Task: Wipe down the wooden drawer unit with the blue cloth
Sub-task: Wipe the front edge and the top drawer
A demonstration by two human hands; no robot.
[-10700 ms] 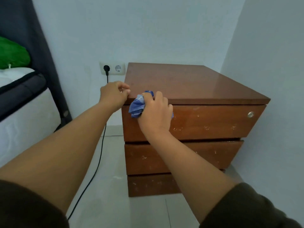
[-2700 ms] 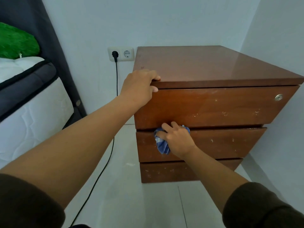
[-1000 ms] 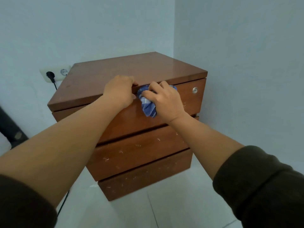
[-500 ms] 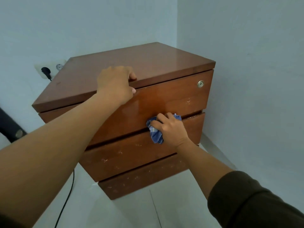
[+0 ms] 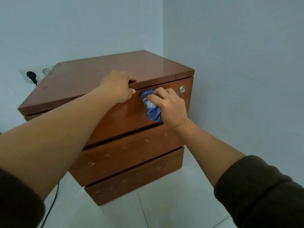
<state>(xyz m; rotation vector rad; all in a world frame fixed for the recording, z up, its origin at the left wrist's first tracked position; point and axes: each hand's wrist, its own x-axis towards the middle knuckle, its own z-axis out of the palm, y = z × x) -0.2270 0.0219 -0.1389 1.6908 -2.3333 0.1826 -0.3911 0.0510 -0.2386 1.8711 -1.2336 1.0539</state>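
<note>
The wooden drawer unit (image 5: 131,150) stands in the corner with three drawer fronts, the lower two flecked with pale marks. My right hand (image 5: 169,106) presses the crumpled blue cloth (image 5: 152,107) against the top drawer front, just left of a round metal lock (image 5: 182,89). My left hand (image 5: 117,86) grips the front edge of the unit's top, fingers curled over it and thumb under the edge.
A wall socket (image 5: 35,74) with a black plug sits left of the unit, and its black cable (image 5: 49,209) runs down over the pale tiled floor. Walls close in behind the unit and on its right side.
My right hand has carried the cloth up from the lower edge of the top drawer to its upper part near the lock. My left hand keeps its hold on the top edge.
</note>
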